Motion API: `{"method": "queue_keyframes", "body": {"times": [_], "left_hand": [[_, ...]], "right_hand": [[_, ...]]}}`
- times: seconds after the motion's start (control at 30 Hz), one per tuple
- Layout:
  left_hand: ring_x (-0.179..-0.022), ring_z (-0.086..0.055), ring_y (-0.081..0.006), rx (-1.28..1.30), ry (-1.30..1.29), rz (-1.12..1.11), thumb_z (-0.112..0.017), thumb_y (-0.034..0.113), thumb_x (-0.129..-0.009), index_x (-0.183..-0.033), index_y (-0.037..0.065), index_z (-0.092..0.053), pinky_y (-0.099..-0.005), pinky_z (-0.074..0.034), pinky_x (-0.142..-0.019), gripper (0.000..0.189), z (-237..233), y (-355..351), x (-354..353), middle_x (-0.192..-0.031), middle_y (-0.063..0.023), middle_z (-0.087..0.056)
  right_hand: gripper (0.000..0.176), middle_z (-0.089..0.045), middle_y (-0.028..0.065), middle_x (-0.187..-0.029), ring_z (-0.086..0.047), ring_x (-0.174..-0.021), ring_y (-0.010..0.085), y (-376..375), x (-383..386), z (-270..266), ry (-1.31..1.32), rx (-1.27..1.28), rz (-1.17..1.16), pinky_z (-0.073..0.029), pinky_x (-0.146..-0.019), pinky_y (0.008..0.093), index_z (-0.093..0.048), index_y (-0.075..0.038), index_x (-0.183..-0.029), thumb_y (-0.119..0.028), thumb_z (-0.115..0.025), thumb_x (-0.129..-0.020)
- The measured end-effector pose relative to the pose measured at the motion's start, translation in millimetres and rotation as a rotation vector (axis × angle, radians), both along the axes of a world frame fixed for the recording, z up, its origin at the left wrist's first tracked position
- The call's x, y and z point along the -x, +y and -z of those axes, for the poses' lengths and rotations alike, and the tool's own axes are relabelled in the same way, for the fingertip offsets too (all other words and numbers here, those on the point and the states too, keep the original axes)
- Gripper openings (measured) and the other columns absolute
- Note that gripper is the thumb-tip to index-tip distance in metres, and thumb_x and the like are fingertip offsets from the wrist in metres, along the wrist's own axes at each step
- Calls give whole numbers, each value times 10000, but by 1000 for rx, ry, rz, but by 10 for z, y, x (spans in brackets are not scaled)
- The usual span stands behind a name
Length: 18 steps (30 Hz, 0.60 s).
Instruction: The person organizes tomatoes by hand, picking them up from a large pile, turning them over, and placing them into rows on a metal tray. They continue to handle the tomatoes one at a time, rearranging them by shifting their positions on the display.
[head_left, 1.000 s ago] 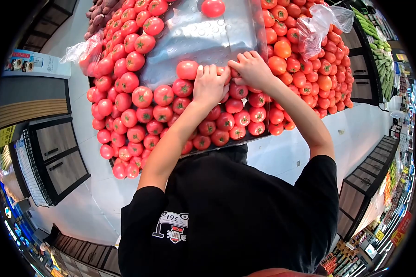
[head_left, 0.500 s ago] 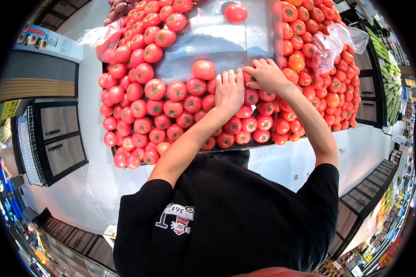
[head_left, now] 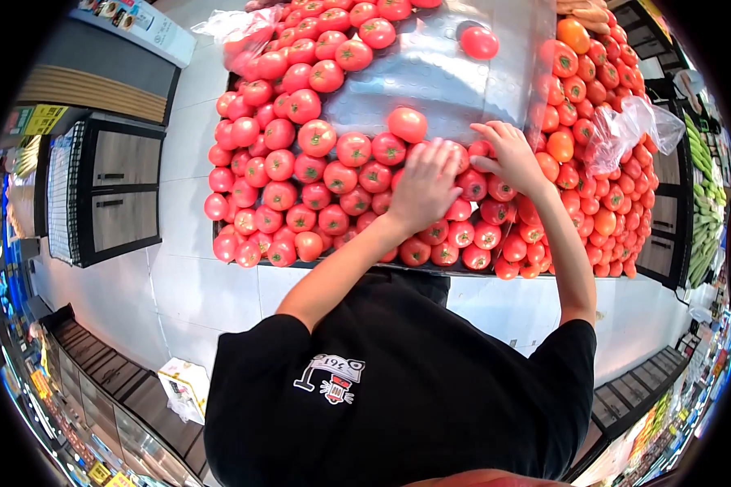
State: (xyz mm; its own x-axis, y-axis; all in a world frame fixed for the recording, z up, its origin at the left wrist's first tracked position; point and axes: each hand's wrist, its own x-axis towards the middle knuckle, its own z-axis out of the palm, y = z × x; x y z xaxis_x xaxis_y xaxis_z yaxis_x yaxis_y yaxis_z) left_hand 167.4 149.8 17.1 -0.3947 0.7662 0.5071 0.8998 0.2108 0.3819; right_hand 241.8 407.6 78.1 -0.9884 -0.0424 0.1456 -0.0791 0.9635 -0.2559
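Red tomatoes (head_left: pixel 279 165) lie in a broad pile on a display stand. My left hand (head_left: pixel 425 185) rests on the front of the pile, its slightly blurred fingers curled over a tomato (head_left: pixel 462 159). Just to its right, my right hand (head_left: pixel 515 159) has thumb and forefinger apart, with a tomato (head_left: pixel 480 148) between them at the pile's edge. Behind both hands is a bare, shiny plastic sheet (head_left: pixel 430 81). One loose tomato (head_left: pixel 479 43) sits on the sheet, and another (head_left: pixel 407 124) sits at its near edge.
A clear plastic bag (head_left: pixel 625 134) lies on the orange-red tomatoes at the right, and another (head_left: pixel 240 34) at the upper left. Dark cabinets (head_left: pixel 124 191) flank the stand. Green vegetables (head_left: pixel 702 203) show at far right, and a white box (head_left: pixel 183 387) at lower left.
The view has shifted, so the stand appears farther right and slightly lower. My right hand has drawn away from my left, its fingers more spread. My left hand has stayed over the near tomatoes.
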Motion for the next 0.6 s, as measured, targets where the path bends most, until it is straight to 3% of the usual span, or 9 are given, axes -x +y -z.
{"method": "queue_keyframes", "body": {"times": [0.07, 0.17, 0.27, 0.33, 0.47, 0.6], "left_hand": [[-1531, -492, -420, -52, 76, -214, -670, 244, -1039, -1482, 1, -630, -618, -339, -1298, 508, 85, -327, 206, -1572, -240, -572], [-1461, -538, -428, 36, 126, -429, -689, 225, -1035, -1419, 58, -691, -624, -360, -1272, 419, 166, -767, 656, -1486, -208, -622], [-1476, -520, -394, 139, 175, -428, -783, 418, -980, -1363, 101, -741, -637, -307, -1297, 498, 92, -1016, 970, -1463, -210, -633], [-1510, -488, -363, 211, 159, -454, -780, 513, -979, -1369, 107, -753, -670, -251, -1297, 563, 21, -1098, 1051, -1478, -185, -636], [-1511, -492, -350, 214, 152, -395, -763, 460, -1003, -1395, 153, -751, -710, -229, -1289, 499, 44, -1149, 1166, -1461, -152, -656], [-1482, -524, -345, 165, 192, -284, -707, 364, -1051, -1403, 183, -751, -722, -227, -1295, 399, 63, -1159, 1224, -1421, -112, -674]], "right_hand": [[585, -666, 160, -1347, -633, -1275, 386, -120, 116, -6, -3, 144, 43, -509, -1100, 491, -619, -99, -1498, -334, -807, -997], [565, -651, 178, -1384, -646, -1260, 423, -457, 430, 77, 40, 333, 40, -549, -1059, 488, -605, -97, -1507, -324, -788, -1023], [622, -637, 177, -1416, -657, -1266, 418, -911, 703, 103, 49, 344, 72, -571, -1046, 489, -593, -108, -1517, -373, -809, -997], [647, -635, 181, -1417, -661, -1270, 417, -1063, 828, 158, 6, 254, 107, -572, -1054, 493, -591, -112, -1518, -384, -822, -978], [680, -634, 185, -1402, -674, -1262, 420, -1111, 929, 295, -16, 239, 172, -573, -1067, 503, -588, -123, -1521, -384, -842, -947], [689, -690, 220, -1417, -677, -1316, 420, -882, 901, 445, 49, 476, 281, -567, -1088, 486, -569, -100, -1538, -398, -833, -976]]}}
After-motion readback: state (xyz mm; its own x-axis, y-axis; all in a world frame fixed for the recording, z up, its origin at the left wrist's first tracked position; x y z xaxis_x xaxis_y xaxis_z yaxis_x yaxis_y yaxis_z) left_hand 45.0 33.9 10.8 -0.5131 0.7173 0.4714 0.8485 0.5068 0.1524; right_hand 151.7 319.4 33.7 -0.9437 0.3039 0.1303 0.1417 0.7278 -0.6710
